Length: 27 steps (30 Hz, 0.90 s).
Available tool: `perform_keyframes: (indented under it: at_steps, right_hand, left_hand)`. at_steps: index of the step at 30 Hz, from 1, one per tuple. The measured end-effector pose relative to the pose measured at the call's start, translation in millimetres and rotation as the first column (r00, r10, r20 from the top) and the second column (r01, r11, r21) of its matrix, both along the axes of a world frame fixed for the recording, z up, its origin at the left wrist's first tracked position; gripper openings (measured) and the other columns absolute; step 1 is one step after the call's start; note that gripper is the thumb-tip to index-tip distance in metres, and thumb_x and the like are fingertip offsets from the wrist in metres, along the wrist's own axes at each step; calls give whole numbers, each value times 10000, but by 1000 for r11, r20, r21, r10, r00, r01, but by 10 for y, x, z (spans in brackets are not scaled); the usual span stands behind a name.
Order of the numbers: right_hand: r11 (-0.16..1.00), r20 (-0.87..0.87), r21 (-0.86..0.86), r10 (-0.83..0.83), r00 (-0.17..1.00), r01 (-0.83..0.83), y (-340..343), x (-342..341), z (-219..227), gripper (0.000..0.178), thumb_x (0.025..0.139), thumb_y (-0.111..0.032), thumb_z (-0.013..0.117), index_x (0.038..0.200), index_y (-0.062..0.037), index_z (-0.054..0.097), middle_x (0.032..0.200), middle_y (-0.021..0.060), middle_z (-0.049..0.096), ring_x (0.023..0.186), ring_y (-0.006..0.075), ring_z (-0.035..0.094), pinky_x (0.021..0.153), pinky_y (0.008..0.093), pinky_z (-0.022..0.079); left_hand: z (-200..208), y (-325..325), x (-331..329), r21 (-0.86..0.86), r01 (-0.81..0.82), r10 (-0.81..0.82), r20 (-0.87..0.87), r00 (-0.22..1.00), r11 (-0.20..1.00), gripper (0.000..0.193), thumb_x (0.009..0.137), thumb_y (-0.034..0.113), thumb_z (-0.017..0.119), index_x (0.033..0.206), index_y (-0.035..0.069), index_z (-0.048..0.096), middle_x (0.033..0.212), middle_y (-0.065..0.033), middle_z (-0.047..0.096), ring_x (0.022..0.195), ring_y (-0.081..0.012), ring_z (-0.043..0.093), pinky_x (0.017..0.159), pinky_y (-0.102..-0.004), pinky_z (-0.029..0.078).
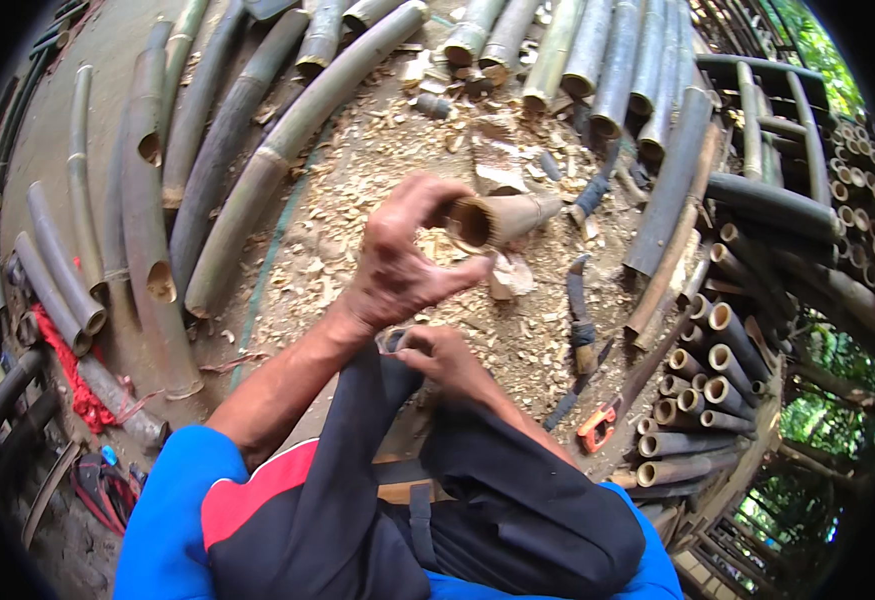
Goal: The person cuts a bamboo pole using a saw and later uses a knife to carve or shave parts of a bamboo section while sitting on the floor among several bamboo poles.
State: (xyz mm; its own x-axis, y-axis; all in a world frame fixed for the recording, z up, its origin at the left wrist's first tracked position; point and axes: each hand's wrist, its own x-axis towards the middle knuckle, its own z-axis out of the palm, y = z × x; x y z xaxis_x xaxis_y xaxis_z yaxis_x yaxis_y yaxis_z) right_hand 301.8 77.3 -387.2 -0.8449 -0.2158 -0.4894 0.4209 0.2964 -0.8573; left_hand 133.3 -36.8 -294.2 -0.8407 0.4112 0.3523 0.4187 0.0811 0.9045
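Observation:
My left hand [402, 250] is held up over the wood chips, thumb and fingers apart in a wide curve. A short cut bamboo tube [517, 218] lies just past it, its hollow end facing the open fingers; the hand does not appear to grip it. Lower down, beside my bent knee, my right hand [447, 362] has its fingers curled. Something small and greyish sits at its fingertips, too hidden to name. A pale wood block [510, 276] is near my left thumb. Beyond the tube stands a chipped wooden block [497, 160].
Wood chips [347, 190] cover the ground. Long bamboo poles [267, 165] lie at the left, more poles [617, 70] at the far side. To the right are a curved tool with a wrapped handle [582, 330], an orange-handled saw [597, 428] and stacked bamboo tubes [702, 385].

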Motion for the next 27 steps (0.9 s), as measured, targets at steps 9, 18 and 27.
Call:
perform_keyframes:
  at_steps: [9,18,27]
  right_hand:
    - [989,-337,37,-125,933,146,113,173,-254,495,946,-288,683,1355,-17,616,1334,207,652,1274,322,624,1067,465,501]
    - [304,273,-577,-803,530,758,1226,176,1015,739,901,-154,731,1498,13,329,1010,145,650,790,221,706,638,347,636]
    - [376,-594,-189,-779,199,907,4270,-77,757,717,942,-267,732,1503,61,430,1350,179,640,1140,290,670,991,374,543]
  left_hand:
    - [286,892,208,29,110,-99,-253,962,994,514,667,225,891,1084,86,623,979,-87,625,903,-288,660,775,-412,531]
    - [136,224,957,-404,513,-635,-271,724,757,782,721,168,896,1421,85,555,1335,-161,542,1227,-330,567,1074,-483,473]
    - [-600,88,846,-374,280,-171,299,939,884,520,775,65,766,1278,66,637,1328,-154,550,1195,-325,598,939,-430,542]
